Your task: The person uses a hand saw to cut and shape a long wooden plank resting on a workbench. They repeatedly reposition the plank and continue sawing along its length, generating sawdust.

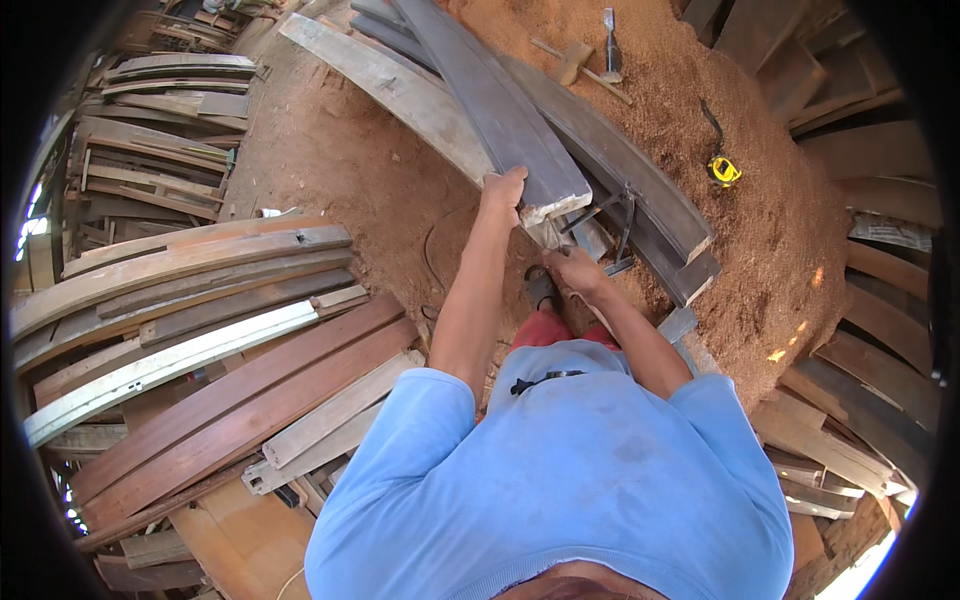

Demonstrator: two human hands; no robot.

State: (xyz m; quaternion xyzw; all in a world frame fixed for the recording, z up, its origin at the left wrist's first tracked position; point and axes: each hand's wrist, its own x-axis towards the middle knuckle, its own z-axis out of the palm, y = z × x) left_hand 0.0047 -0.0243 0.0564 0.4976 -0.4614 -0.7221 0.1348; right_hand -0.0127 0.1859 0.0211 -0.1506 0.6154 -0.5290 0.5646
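A long dark grey wooden plank [500,110] slants from the top of the view toward me, its near end pale and rough. My left hand [506,192] is closed around the left edge of that plank close to this end. Just below the end, my right hand [575,268] has its fingers curled; what they hold is hidden. A pale strip shows between the right hand and the plank's end. To the right of this hand stands a black metal frame or clamp [625,225], touching another dark board [650,210].
A pale plank [400,100] lies left of the dark one. On the sawdust at the right are a wooden mallet or marking gauge [575,62], a chisel [611,45] and a yellow tape measure [722,171]. Stacked boards [240,380] fill the left; more lean at the right.
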